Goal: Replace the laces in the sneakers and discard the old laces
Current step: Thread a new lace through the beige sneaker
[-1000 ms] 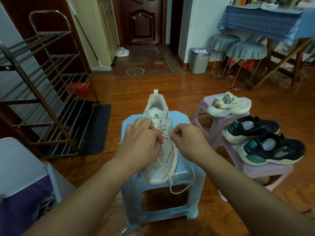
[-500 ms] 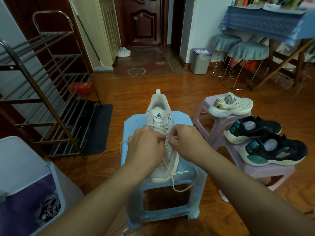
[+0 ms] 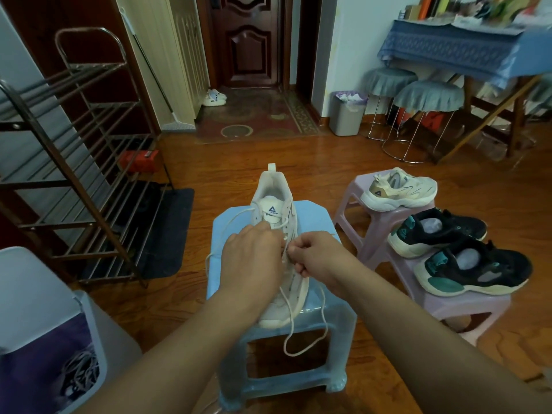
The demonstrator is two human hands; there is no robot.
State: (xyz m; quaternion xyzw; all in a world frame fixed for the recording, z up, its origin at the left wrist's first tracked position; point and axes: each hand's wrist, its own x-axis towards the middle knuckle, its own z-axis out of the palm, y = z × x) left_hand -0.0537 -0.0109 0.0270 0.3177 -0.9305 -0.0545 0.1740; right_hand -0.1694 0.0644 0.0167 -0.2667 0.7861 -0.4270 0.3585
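While both hands pinch lace (image 3: 291, 330) over sneaker (image 3: 276, 234), left hand (image 3: 254, 258) and right hand (image 3: 316, 255) fingers clenched on it, I pull ends evenly.

The white sneaker (image 3: 276, 234) sits upright on the blue stool (image 3: 316, 218) in front of me, heel at 12 o'clock, toe toward me. Its white lace (image 3: 294, 330) is partly threaded; one loose end loops over the stool's near edge at 6 o'clock, another arcs out at 9 o'clock. My left hand (image 3: 254, 258) covers the eyelets and my right hand (image 3: 318, 253) pinches the lace beside it. At 3 o'clock its cream mate (image 3: 398, 189) lies on a purple stool (image 3: 352, 198). Two black sneakers (image 3: 460, 252) lie just beyond. Old laces (image 3: 80, 375) lie tangled in the bin (image 3: 89, 312) at 8 o'clock.
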